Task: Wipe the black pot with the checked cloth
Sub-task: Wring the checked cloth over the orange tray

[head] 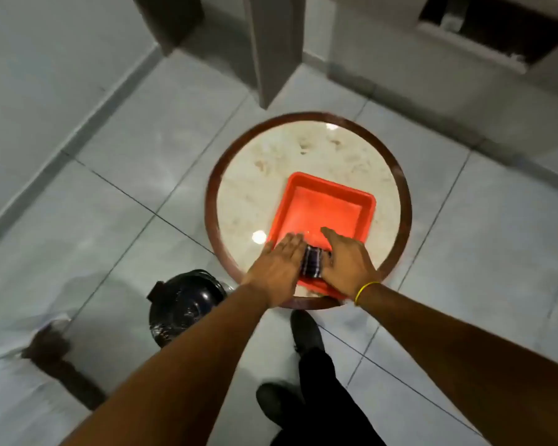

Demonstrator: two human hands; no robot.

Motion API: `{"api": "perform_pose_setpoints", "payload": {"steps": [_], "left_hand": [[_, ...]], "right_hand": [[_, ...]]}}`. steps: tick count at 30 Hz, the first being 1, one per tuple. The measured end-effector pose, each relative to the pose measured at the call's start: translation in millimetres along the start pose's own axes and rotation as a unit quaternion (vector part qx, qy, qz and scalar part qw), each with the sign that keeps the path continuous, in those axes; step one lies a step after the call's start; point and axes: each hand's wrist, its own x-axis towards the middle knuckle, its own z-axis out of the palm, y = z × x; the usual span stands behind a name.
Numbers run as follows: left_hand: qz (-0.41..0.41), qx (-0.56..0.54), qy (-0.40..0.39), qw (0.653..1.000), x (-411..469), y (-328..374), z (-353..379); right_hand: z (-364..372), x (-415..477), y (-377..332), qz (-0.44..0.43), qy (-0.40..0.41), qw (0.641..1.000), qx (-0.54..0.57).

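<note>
The folded checked cloth (313, 265) lies at the near end of an orange tray (322, 204) on a round table. My left hand (277, 267) lies flat against the cloth's left edge, fingers stretched out. My right hand (348, 263) is at the cloth's right edge, its fingers curled onto the fabric and its thumb pointing away. Most of the cloth is hidden under the two hands. The black pot (184, 304) stands on the floor to the left of the table, its right side covered by my left forearm.
The round marble table (271, 175) has a dark brown rim and stands on grey floor tiles. My own black shoes (306, 329) are just below the table's near edge. A dark wooden furniture leg (55, 352) is at the lower left. Walls and a pillar lie beyond the table.
</note>
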Motion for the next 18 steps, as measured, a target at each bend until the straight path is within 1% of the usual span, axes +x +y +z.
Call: {"api": "perform_pose_setpoints", "payload": {"steps": [1, 4, 7, 8, 9, 12, 16, 18], "left_hand": [[0.009, 0.001, -0.031, 0.999, 11.4, 6.1, 15.0], [0.020, 0.000, -0.053, 0.998, 34.5, 11.5, 48.1], [0.028, 0.026, -0.069, 0.997, 62.4, 12.2, 69.0], [0.029, 0.041, -0.059, 0.997, 68.5, 10.0, 70.7], [0.026, 0.053, -0.052, 0.997, 74.2, 8.3, 73.0], [0.029, 0.065, -0.019, 0.997, 90.5, 2.9, 79.2], [0.038, 0.051, 0.016, 0.998, 102.5, -2.2, 86.0], [0.038, 0.052, 0.024, 0.998, 102.7, -3.2, 86.8]], "right_hand": [[11.7, 2.0, 11.1, 0.012, 0.000, 1.000, 0.002], [40.8, 4.6, 29.5, 0.026, 0.007, 1.000, -0.011], [65.2, 24.0, 47.7, 0.015, 0.033, 0.999, -0.034], [67.4, 29.5, 47.8, 0.010, 0.032, 0.999, -0.043], [71.8, 34.6, 48.8, 0.009, 0.014, 0.998, -0.053], [82.2, 48.7, 54.0, 0.040, -0.045, 0.996, -0.071], [91.4, 57.3, 64.7, 0.060, -0.046, 0.994, -0.074], [93.3, 63.7, 65.7, 0.064, -0.054, 0.995, -0.053]]}}
